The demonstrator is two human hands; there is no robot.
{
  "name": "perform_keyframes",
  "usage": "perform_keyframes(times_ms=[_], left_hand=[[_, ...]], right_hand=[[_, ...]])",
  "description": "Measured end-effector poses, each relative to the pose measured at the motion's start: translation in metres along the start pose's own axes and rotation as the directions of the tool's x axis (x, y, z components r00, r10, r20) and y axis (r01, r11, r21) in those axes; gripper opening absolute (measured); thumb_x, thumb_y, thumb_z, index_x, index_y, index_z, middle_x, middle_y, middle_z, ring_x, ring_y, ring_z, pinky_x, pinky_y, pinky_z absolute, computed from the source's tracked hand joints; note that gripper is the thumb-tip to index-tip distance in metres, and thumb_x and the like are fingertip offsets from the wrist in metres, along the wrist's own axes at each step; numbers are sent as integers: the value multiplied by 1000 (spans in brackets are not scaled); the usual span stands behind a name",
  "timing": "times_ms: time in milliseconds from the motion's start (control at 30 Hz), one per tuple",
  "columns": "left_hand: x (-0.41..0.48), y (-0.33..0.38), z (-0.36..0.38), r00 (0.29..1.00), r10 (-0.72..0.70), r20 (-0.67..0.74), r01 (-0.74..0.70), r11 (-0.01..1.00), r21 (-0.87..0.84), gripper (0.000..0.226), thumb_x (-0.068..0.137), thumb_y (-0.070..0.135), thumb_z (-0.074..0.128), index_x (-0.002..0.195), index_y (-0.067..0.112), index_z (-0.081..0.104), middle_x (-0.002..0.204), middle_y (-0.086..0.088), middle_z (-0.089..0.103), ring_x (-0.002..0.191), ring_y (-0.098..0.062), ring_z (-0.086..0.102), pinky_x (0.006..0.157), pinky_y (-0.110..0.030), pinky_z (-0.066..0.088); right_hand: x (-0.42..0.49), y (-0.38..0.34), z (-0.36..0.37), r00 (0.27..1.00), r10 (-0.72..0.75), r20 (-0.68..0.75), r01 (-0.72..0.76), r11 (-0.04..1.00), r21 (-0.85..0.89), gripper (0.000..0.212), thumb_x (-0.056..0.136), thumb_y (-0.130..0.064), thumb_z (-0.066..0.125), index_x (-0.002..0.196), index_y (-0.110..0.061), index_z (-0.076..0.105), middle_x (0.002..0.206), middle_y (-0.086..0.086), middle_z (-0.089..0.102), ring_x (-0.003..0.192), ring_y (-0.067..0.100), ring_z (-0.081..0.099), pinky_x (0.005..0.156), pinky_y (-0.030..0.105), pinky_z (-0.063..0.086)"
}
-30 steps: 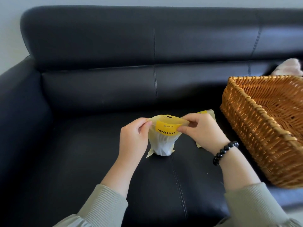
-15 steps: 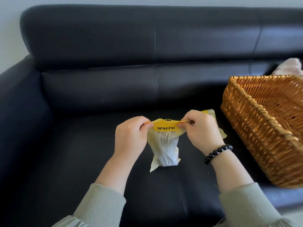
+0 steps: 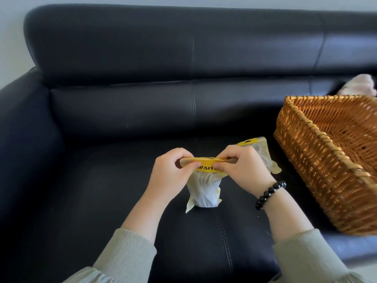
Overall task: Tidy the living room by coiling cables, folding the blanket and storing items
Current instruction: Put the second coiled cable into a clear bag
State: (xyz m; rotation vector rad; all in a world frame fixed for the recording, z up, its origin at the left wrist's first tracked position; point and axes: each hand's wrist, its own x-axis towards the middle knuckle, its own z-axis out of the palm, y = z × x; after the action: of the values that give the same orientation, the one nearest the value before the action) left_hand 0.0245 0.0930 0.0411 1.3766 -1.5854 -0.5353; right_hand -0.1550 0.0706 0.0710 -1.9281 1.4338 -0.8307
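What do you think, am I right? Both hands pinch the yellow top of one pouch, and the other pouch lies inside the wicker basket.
Not quite. The other pouch lies on the sofa seat beside the wicker basket, not inside it, as the head view shows. The left hand and right hand do pinch the yellow top of the front pouch.

Only one legible print: black "WAIT" on the yellow band (image 3: 206, 170) topping the pouch (image 3: 204, 190) left of the basket (image 3: 302, 160). The right hand (image 3: 244, 166) covers the rest, possibly one more letter. Second pouch (image 3: 264, 154), nearer the basket: black mark on its yellow strip (image 3: 247, 142), unreadable.
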Motion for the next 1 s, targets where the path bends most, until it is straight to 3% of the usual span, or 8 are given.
perform_keyframes(times_ms=[133,367,567,833,1000], left_hand=[[-1,2,3,1000,16,0,-16,1000,-6,17,82,8,73,72,22,70,73,12,61,78,-1,57,62,-11,44],[-1,-1,7,974,213,-74,-199,966,168,13,80,2,71,71,10,71,69,10,57,67,-8,56,58,-12,44],[-1,0,6,984,173,-42,-170,983,68,9,83,5,71,77,11,74,76,14,57,82,-6,57,64,-13,48],[-2,7,9,982,186,-7,-185,980,68,17,81,-2,69,70,11,73,71,12,58,76,-9,57,59,-13,45],[-2,6,7,988,155,7,-155,986,53,17,83,0,68,73,12,75,72,15,58,80,-7,58,60,-12,46]], right_hand=[[-2,-3,1,1000,-20,-24,19,999,-37,24,80,-13,74,65,-30,63,72,-11,61,69,4,57,62,12,46],[-5,-11,7,997,-78,-14,72,963,-258,42,84,1,60,60,-31,46,75,-9,51,72,13,52,62,23,46],[-4,-12,2,991,-132,37,137,963,-231,9,86,-17,66,81,-22,70,81,-11,56,83,7,48,69,14,38],[-6,-13,7,974,-224,27,220,918,-330,16,84,0,61,72,-10,66,67,-10,45,74,3,39,71,15,30],[-4,-13,5,980,-195,44,200,945,-261,12,85,-16,67,76,-23,72,71,-16,54,84,5,43,80,25,34]])
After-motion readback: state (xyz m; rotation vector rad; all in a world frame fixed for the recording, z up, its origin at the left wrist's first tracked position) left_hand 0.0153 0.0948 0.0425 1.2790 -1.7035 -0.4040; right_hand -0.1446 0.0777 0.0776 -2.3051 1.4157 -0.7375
